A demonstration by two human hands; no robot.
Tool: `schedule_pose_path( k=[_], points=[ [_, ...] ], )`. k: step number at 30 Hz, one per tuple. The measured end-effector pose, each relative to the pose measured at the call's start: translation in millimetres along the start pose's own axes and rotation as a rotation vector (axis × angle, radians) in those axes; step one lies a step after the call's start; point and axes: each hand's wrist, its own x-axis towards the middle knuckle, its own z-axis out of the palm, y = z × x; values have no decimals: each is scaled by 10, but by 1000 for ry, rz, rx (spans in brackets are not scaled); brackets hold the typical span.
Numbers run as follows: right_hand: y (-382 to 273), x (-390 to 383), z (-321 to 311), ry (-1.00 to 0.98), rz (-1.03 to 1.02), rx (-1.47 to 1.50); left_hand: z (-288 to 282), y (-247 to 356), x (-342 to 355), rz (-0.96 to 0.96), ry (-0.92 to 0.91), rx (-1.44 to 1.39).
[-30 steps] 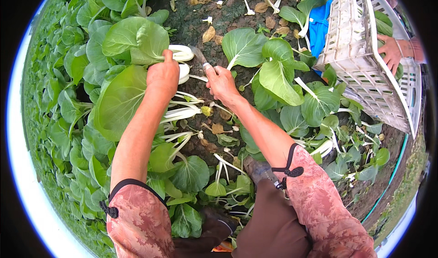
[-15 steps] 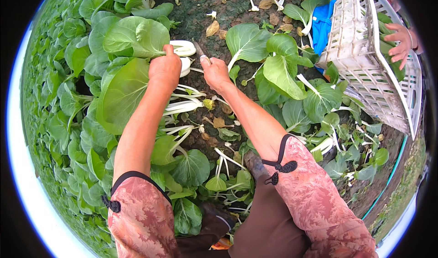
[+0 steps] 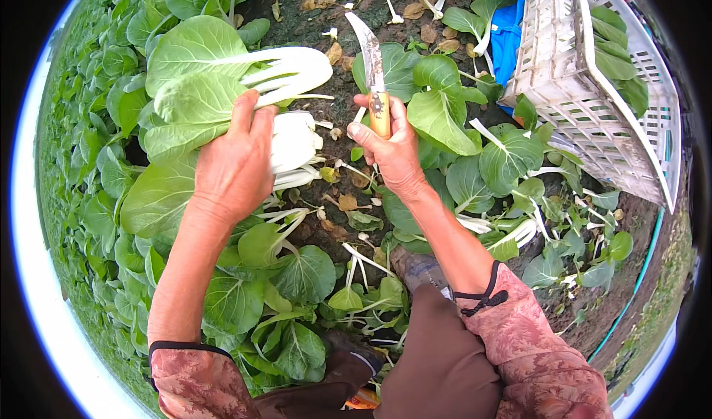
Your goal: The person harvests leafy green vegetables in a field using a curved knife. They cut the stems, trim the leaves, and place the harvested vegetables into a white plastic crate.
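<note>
My left hand (image 3: 231,153) grips a cut bok choy (image 3: 293,141) with a thick white base and broad green leaves, which lie over the planted rows to the left. Other pale stalks (image 3: 293,69) extend just above my fingers. In my right hand (image 3: 389,141), to the right of the plant, is a knife (image 3: 378,111) with a yellow-orange handle and a curved, dirt-marked blade pointing up, held apart from the bok choy. Loose green leaves (image 3: 445,115) lie just beyond that hand.
A white slatted crate (image 3: 556,78) with greens (image 3: 615,55) stands at upper right beside blue fabric (image 3: 506,33). Dense planted rows (image 3: 96,159) fill the left. Trimmed leaves (image 3: 541,263) litter the soil, a thin hose (image 3: 638,293) runs at right, and my legs (image 3: 430,360) are below.
My left hand has pulled the bok choy down and left, exposing its cut base. My right hand has drawn away rightward, knife raised. The other person's hand has left the crate's side.
</note>
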Motion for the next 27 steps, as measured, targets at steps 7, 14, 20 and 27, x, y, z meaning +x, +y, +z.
schedule_pose_path(
  k=[7,14,20,27],
  points=[
    [-607,46,-108,-130,-62,282,-354,390,-200,33,75,-541],
    [161,-109,-190,-31,-185,-288,-126,674,-638,95,-297,-373],
    [325,104,-30,-16,-132,-461,-306,1084,-978,465,-962,-470],
    [548,400,185,-80,106,-794,-496,643,-380,298,-643,-207]
  ],
)
